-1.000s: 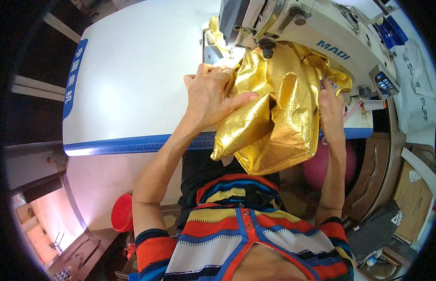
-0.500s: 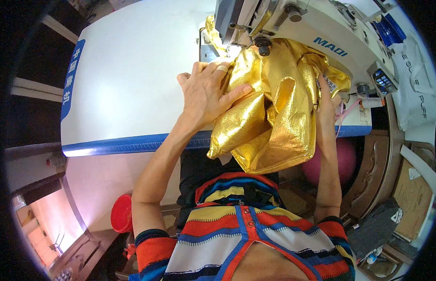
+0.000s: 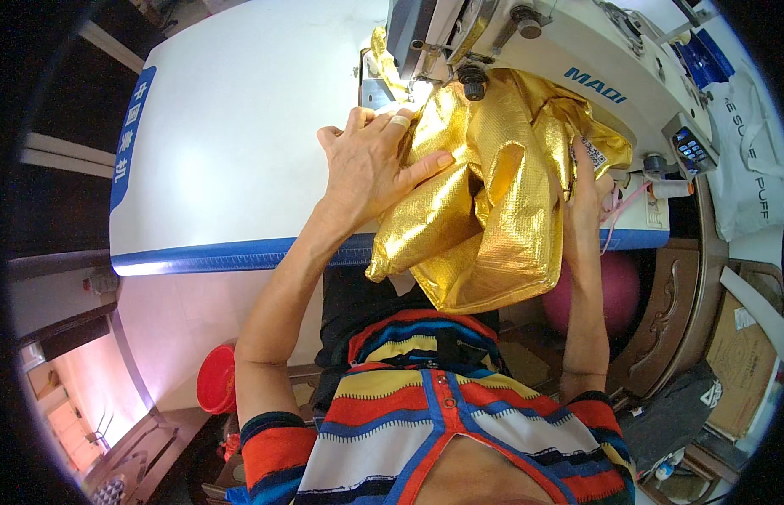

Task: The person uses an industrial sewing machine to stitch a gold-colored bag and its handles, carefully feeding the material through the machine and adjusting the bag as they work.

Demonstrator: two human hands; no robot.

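I have gold fabric (image 3: 518,240) partly beneath the sewing machine (image 3: 569,49), left hand (image 3: 365,164) on it, fingers wide; whether the right hand (image 3: 584,189) grips, I cannot tell; folds hanging before the machine could drag it askew

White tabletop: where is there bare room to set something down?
The broad patch of tabletop between its left end, the blue front edge and the left hand is bare. Right of that hand it is crowded: gold fabric bunches by the sewing machine, with the right hand and a spool beyond.
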